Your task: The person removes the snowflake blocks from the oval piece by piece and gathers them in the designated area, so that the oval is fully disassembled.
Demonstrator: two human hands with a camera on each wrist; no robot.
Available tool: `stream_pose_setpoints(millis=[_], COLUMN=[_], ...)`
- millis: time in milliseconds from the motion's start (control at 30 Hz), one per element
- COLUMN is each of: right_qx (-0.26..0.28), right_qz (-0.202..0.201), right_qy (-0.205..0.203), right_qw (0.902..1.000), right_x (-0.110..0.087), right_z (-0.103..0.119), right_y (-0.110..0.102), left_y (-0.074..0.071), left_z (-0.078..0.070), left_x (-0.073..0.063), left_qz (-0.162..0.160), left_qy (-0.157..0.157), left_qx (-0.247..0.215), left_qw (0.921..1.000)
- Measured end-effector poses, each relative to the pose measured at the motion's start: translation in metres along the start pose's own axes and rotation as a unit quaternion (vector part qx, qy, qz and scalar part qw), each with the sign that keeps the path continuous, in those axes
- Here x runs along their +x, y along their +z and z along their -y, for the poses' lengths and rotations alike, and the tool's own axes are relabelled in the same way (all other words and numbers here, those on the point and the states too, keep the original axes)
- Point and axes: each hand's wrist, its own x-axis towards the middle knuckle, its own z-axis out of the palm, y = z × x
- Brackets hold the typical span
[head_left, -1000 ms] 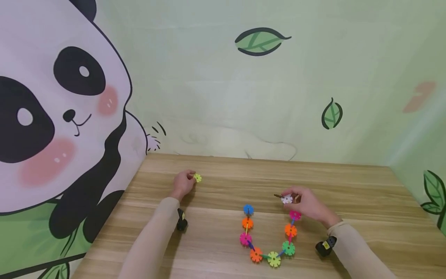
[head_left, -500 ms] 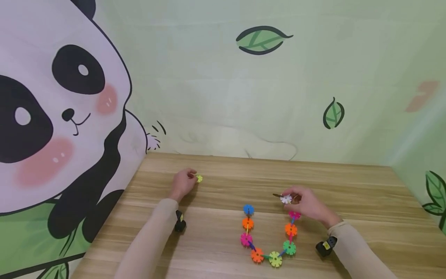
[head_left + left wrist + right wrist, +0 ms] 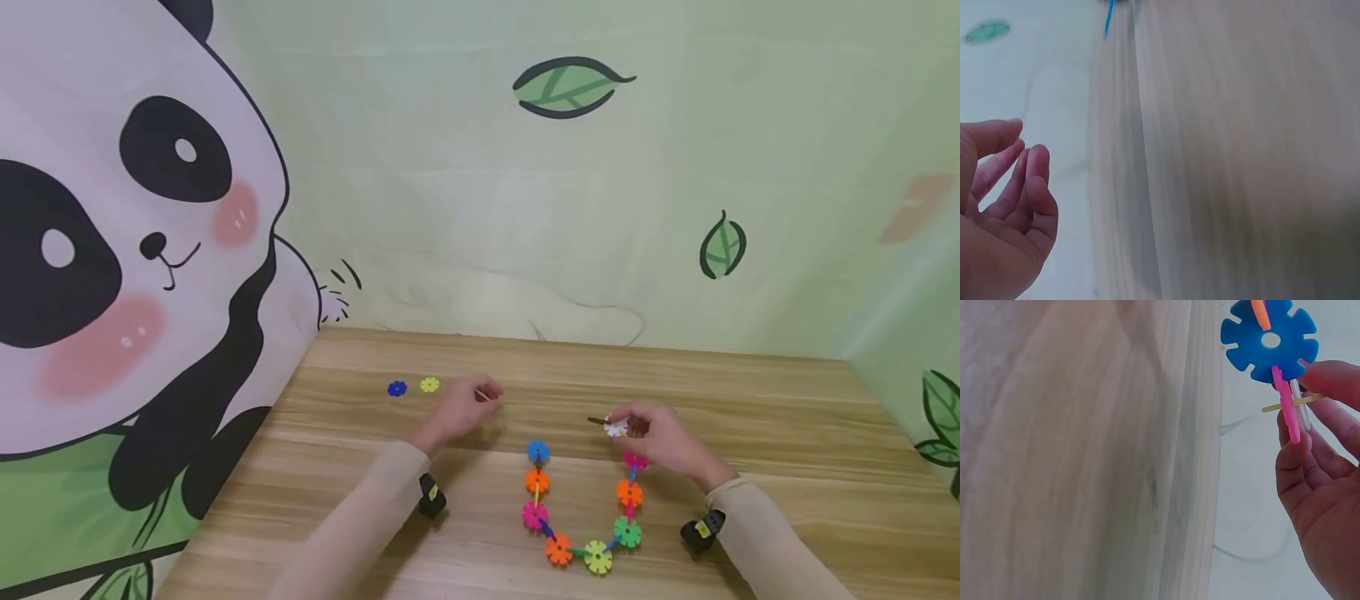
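My right hand point(image 3: 663, 435) grips a white notched interlocking disc point(image 3: 616, 428) at the upper right end of a U-shaped chain of coloured discs. A brown disc point(image 3: 597, 421), seen edge-on, juts left from the fingers. In the right wrist view a blue disc point(image 3: 1244, 337) with a pink disc point(image 3: 1286, 406) slotted into it is in front of the fingertips. My left hand point(image 3: 459, 410) is above the table, left of the chain's other end, a blue disc point(image 3: 537, 451). Its fingers point(image 3: 1038, 162) are loosely bent with nothing between them in the left wrist view.
Two loose discs lie flat on the wooden table point(image 3: 712, 379) behind the left forearm: a dark blue disc point(image 3: 397, 388) and a yellow disc point(image 3: 430, 384). The chain's bottom curve includes a yellow-green disc point(image 3: 597, 557). A panda-printed wall covering point(image 3: 450, 208) borders the table.
My left hand has moved right, away from the yellow disc, which now lies on the table; the dark blue disc has come into sight beside it. The right hand keeps its grip almost unmoved.
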Motion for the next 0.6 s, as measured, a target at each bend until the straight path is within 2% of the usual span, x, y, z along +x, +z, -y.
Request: stream_pose_setpoints(millis=[100,300,400,600], right_qx=[-0.004,-0.009,-0.006,-0.003], right_qz=[0.003,0.005,0.007,0.020], right_qy=[0.004,0.010,0.010,0.009], right_qw=[1.0000,0.9999,0.9999,0.9998], right_x=[0.001,0.002,0.003,0.006], right_z=[0.001,0.003,0.005,0.010], right_y=[0.000,0.002,0.002,0.003], left_y=[0.018,0.048,0.059,0.073], left_z=[-0.015,-0.037,-0.047,-0.058], left_x=[0.000,0.006,0.010,0.015], left_qz=[0.033,0.071,0.086,0.098], left_qy=[0.023,0.053,0.070,0.099], left_qx=[0.000,-0.001,0.003,0.043], left_qw=[0.9992,0.9961,0.9939,0.9894])
